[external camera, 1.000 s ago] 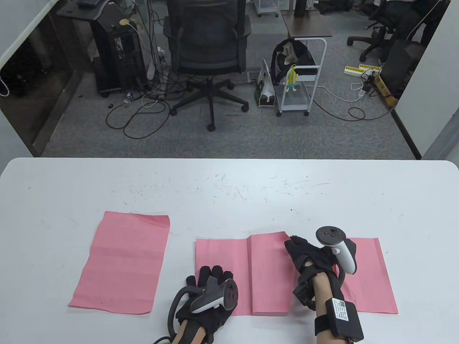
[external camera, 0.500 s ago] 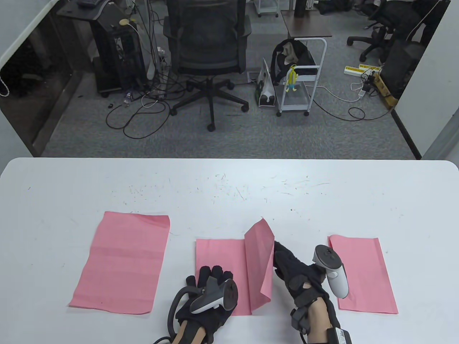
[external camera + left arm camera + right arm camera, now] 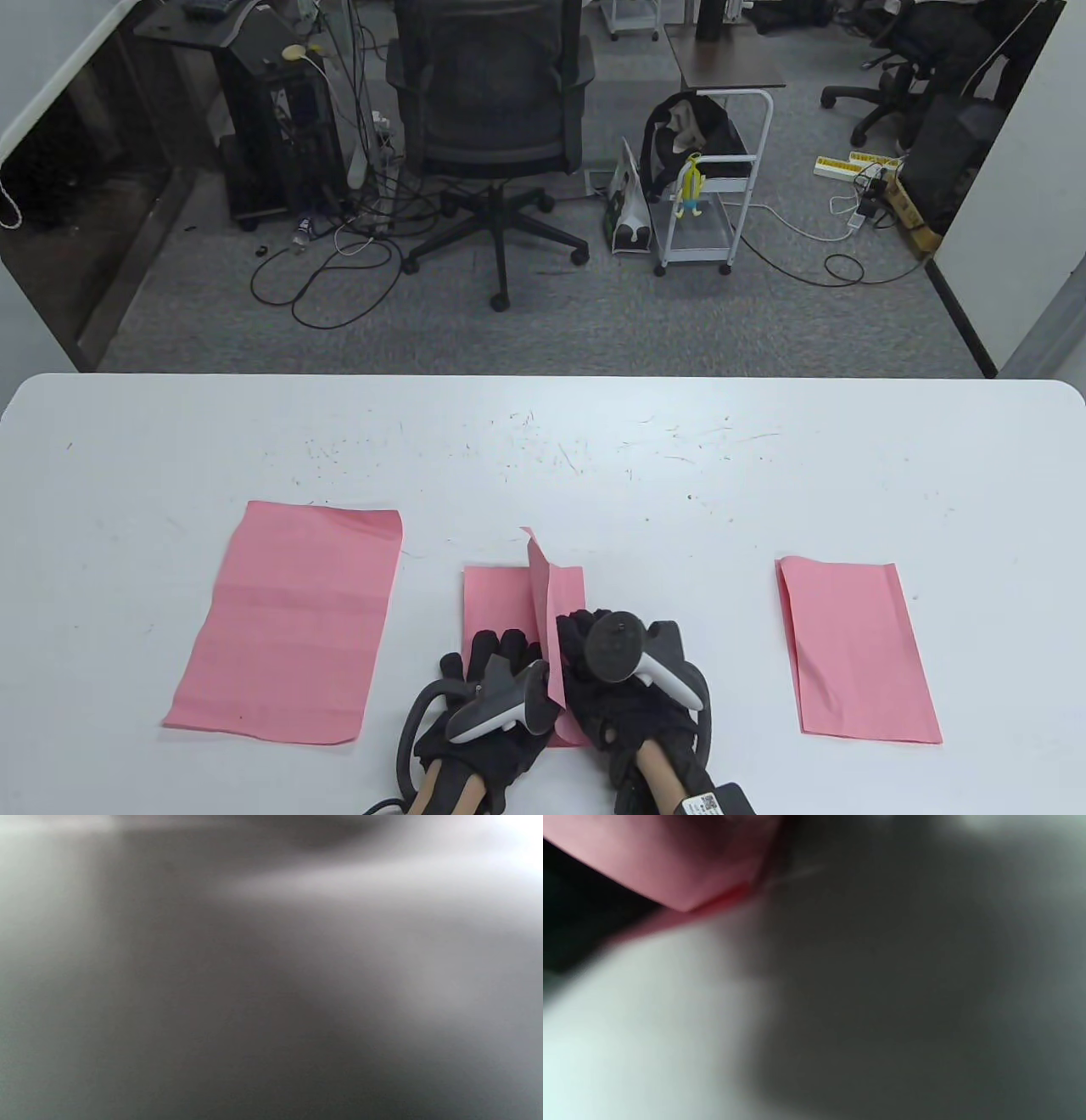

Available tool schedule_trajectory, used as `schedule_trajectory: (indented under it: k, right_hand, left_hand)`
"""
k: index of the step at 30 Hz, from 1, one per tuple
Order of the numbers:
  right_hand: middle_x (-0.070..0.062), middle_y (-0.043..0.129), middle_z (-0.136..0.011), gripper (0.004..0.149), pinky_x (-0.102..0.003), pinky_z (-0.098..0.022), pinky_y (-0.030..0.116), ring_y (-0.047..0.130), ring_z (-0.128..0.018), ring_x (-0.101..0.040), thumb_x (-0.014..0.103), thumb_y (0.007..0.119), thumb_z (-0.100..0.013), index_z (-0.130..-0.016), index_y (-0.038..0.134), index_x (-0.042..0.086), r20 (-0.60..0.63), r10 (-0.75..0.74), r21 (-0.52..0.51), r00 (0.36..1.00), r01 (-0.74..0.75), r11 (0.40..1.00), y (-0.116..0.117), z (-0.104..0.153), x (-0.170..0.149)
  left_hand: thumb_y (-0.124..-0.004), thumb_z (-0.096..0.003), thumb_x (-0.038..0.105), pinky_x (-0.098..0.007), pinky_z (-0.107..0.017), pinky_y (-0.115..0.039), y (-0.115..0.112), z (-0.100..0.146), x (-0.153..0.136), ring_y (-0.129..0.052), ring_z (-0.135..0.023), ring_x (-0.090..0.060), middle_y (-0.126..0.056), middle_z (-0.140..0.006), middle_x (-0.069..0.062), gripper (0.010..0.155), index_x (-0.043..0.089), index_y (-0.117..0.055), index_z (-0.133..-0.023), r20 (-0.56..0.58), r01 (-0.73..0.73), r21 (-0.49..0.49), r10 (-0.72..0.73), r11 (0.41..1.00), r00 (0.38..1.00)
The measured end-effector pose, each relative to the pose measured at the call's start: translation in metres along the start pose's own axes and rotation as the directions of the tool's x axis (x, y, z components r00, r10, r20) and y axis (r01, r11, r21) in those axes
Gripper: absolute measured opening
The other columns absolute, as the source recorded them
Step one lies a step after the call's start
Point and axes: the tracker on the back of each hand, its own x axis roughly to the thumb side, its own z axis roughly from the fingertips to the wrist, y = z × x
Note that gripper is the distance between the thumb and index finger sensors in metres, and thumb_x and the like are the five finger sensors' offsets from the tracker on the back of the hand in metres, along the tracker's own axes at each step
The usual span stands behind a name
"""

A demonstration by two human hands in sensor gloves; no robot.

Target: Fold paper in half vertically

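The middle pink sheet (image 3: pixel 496 598) lies at the lower centre of the table view, on the white table (image 3: pixel 543 441). One second ago its right half lay nearly flat, with the right hand at that half's right edge. Half a second ago the right half stood tilted, lifted from the right. Now the flap (image 3: pixel 551 624) stands close to upright and leans leftward over the fixed half, and the sheet's outline is narrower than before.

The right hand (image 3: pixel 624 679) has moved left, from beside the sheet to directly behind the flap at lower centre. Whether its fingers pinch the flap's edge or push it with straight fingers cannot be told; the tracker and the flap hide them. The right wrist view shows only a blurred pink corner at its upper left.

The left hand (image 3: pixel 492 692) has not shifted across the three pictures. It rests flat, fingers spread, on the lower left part of the sheet, apparently as an anchor. The left wrist view is an unreadable grey blur.

Judgement: the fold is past its midpoint. What is left is to lower the flap onto the left half, align the edges, and press the crease. The left hand lies in the flap's landing area and may need to withdraw.

Two other pink sheets, left (image 3: pixel 288 624) and right (image 3: pixel 857 649), are unchanged.
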Motion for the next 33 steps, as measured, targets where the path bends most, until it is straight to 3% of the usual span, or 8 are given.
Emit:
schedule_trajectory:
  k: [19,23,33]
  right_hand:
    - [0.017,0.02,-0.116,0.061,-0.048,-0.082,0.016,0.015,-0.111,-0.013,0.05,0.056,-0.05,-0.104,0.029,0.044,-0.04,0.042,0.023,0.998,-0.041,0.999,0.006,-0.003,0.001]
    - [0.017,0.019,-0.116,0.061,-0.048,-0.082,0.014,0.014,-0.111,-0.012,0.05,0.056,-0.05,-0.104,0.029,0.044,-0.038,0.023,0.037,0.999,-0.021,0.999,0.005,-0.003,0.001]
    - [0.017,0.015,-0.115,0.064,-0.048,-0.081,0.012,0.01,-0.11,-0.013,0.052,0.058,-0.049,-0.104,0.025,0.044,-0.04,0.045,0.05,0.998,-0.043,0.998,0.005,-0.003,0.002]
  left_hand:
    - [-0.037,-0.0555,0.061,-0.073,-0.08,-0.021,0.001,0.0,-0.003,-0.004,-0.115,-0.045,0.002,-0.124,-0.009,0.078,0.027,-0.004,-0.118,-0.005,-0.002,0.009,0.002,1.0,1.0]
    - [-0.039,-0.0558,0.06,-0.072,-0.081,-0.024,0.008,0.005,-0.013,-0.014,-0.118,-0.042,-0.01,-0.128,-0.006,0.076,0.028,-0.014,-0.12,-0.028,0.001,0.056,0.001,0.998,1.0]
    - [-0.043,-0.0588,0.053,-0.073,-0.08,-0.027,0.025,0.026,-0.067,-0.018,-0.118,-0.043,-0.02,-0.128,-0.009,0.071,0.027,-0.02,-0.12,-0.147,-0.142,0.245,0.181,0.959,0.972]
